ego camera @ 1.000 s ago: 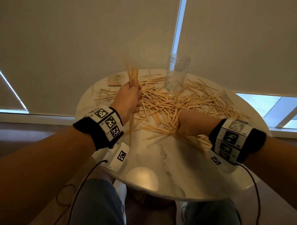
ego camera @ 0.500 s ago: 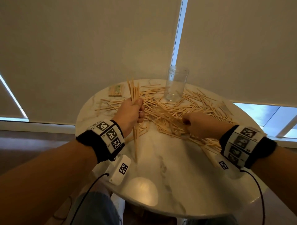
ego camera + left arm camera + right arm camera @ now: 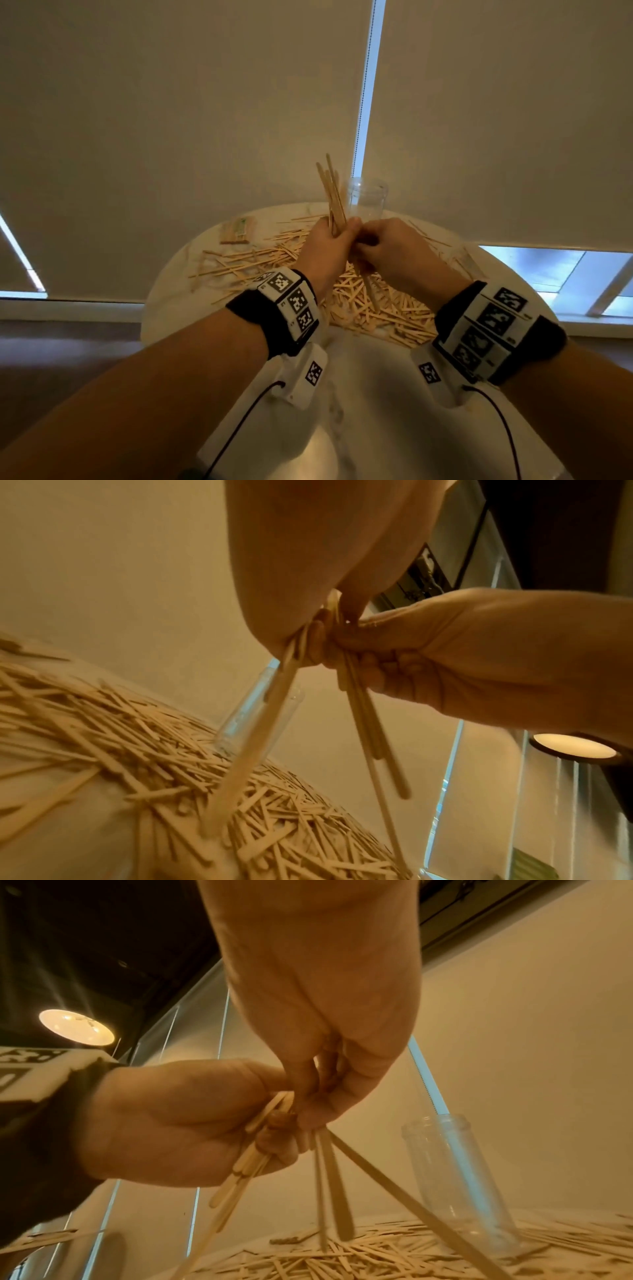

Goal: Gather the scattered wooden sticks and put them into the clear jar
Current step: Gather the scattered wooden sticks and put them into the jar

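Fingers (image 3: 352, 226) on sticks (image 3: 330, 192), above marble table (image 3: 376, 394)

No word, brand or number can be read. The black-and-white square code markers on the left wristband (image 3: 291, 301) and right wristband (image 3: 493, 318) are patterns only; tiny print beside them is too small to make out, as is the packet (image 3: 236, 230) beyond the left wristband.

Sticks (image 3: 373, 310), jar (image 3: 367, 198) on table (image 3: 370, 404)
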`<move>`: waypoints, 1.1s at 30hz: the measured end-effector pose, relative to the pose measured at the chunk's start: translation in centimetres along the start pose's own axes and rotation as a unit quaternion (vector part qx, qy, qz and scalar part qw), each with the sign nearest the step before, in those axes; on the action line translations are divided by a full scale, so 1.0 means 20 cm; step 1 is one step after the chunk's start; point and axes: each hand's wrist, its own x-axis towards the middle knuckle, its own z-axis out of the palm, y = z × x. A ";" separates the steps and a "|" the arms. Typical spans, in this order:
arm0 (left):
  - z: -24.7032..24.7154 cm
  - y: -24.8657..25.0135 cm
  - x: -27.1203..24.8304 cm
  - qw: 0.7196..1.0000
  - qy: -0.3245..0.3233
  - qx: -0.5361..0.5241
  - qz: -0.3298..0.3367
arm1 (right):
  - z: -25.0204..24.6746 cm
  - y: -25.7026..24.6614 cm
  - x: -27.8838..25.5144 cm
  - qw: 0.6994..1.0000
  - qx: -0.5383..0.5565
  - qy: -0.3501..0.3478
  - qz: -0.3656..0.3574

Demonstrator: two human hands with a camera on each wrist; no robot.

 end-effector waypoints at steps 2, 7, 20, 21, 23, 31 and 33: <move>0.00 -0.01 0.02 0.999 0.035 0.027 -0.001 | 0.02 0.00 0.00 1.000 -0.013 0.020 -0.009; -0.04 -0.07 0.02 0.998 0.046 0.035 0.004 | 0.06 0.02 0.00 0.999 -0.051 0.011 0.004; -0.18 -0.03 0.06 0.973 0.185 -0.134 -0.023 | 0.03 0.02 -0.08 0.995 -0.080 -0.049 0.046; -0.19 -0.03 0.06 0.971 0.194 -0.138 -0.031 | 0.02 0.03 -0.08 0.995 -0.070 -0.042 0.049; -0.20 -0.03 0.04 0.972 0.174 -0.151 -0.050 | -0.01 0.03 -0.07 0.998 -0.032 -0.018 0.052; 0.00 0.08 -0.20 0.970 -0.028 -0.225 -0.088 | -0.02 -0.10 0.04 0.990 0.122 0.074 0.024; 0.00 0.06 -0.19 0.975 -0.008 -0.208 -0.081 | -0.04 -0.10 0.06 0.994 0.090 0.049 0.040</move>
